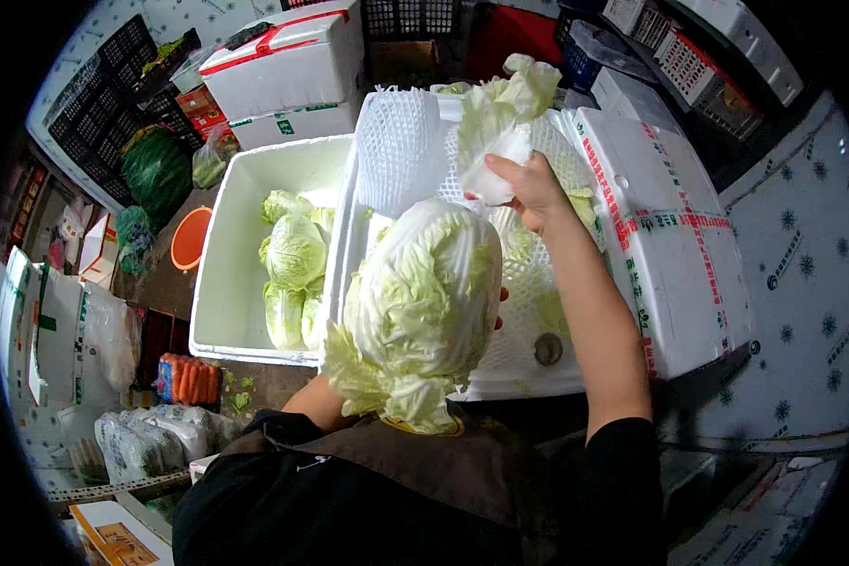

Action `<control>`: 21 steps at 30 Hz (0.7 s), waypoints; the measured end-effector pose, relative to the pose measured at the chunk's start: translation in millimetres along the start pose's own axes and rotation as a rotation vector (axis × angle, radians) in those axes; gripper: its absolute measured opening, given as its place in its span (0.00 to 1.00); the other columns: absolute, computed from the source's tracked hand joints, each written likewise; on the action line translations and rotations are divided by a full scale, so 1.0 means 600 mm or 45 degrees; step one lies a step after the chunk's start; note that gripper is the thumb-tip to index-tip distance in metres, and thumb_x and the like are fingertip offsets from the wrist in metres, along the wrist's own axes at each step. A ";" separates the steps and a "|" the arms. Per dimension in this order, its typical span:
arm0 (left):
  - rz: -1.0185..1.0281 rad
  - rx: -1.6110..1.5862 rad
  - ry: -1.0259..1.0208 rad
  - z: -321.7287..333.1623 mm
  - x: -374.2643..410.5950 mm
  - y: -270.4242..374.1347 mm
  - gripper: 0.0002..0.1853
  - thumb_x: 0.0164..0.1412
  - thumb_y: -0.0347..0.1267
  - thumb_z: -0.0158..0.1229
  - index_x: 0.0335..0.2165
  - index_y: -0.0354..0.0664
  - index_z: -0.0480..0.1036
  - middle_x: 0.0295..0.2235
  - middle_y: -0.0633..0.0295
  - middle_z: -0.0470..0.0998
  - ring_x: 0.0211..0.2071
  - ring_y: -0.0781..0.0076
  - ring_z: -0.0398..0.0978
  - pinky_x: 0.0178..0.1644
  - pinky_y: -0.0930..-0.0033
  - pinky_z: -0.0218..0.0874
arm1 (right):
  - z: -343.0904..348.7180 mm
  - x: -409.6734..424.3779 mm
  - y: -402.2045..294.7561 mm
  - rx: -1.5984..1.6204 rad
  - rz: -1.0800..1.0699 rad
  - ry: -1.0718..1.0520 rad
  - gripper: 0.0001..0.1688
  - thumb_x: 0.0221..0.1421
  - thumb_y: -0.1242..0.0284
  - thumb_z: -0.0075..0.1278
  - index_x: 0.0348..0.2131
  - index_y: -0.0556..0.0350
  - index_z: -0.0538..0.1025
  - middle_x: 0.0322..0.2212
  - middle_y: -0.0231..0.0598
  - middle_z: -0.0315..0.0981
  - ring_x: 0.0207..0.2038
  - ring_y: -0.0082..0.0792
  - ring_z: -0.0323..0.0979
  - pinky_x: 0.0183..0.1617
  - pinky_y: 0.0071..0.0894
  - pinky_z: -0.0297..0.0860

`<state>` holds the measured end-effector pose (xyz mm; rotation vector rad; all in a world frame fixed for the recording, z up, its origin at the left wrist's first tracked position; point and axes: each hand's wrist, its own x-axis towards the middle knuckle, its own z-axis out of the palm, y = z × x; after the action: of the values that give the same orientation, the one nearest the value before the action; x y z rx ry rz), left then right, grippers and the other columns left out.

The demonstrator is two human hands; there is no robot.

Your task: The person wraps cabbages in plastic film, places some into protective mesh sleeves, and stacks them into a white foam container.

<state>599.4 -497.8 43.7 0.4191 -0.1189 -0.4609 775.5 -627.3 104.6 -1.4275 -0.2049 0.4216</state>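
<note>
A large napa cabbage (424,283) fills the middle of the view, its leafy end towards my body. Under it, mostly hidden, is my left hand (502,308); a few fingertips show at the cabbage's right edge, supporting it. Above and to the right, my right hand (523,187) grips a detached napa cabbage leaf (495,163) by its white base. White foam netting (399,152) lies on the white foam box behind the cabbage. More netting and loose leaves lie beneath my right arm, with a small round dark object (548,349) near the front edge.
An open foam box (219,262) at left holds several napa cabbages (293,251). A closed, taped foam box (672,247) stands at right. Stacked foam boxes (283,78) are at the back left. On the floor stand an orange basin (189,239) and bagged carrots (188,379).
</note>
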 end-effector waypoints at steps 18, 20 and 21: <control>0.660 0.079 0.192 -0.058 0.049 0.090 0.35 0.54 0.57 0.39 0.54 0.48 0.55 0.50 0.56 0.62 0.50 0.59 0.61 0.52 0.56 0.56 | 0.042 -0.257 0.004 -0.878 -0.939 -0.051 0.77 0.18 0.41 0.63 0.59 0.52 0.39 0.58 0.59 0.24 0.59 0.57 0.36 0.53 0.50 0.58; 0.711 -0.223 -0.005 -0.049 0.056 0.086 0.35 0.54 0.57 0.39 0.54 0.49 0.55 0.51 0.57 0.62 0.51 0.59 0.61 0.52 0.56 0.55 | 0.059 -0.247 0.046 -1.046 -1.061 -0.036 0.86 0.11 0.41 0.64 0.59 0.52 0.30 0.58 0.58 0.18 0.60 0.57 0.33 0.55 0.56 0.51; 0.658 -0.690 -0.197 -0.022 0.050 0.084 0.39 0.51 0.62 0.39 0.54 0.52 0.56 0.51 0.60 0.62 0.52 0.61 0.60 0.54 0.55 0.53 | 0.069 -0.238 0.063 -1.044 -1.147 -0.023 0.87 0.11 0.41 0.64 0.59 0.52 0.29 0.58 0.60 0.17 0.61 0.58 0.28 0.58 0.58 0.46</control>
<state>649.2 -465.5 53.6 -0.1841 -0.2367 -0.0031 623.4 -643.6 89.2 -1.9272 -1.0745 -0.4551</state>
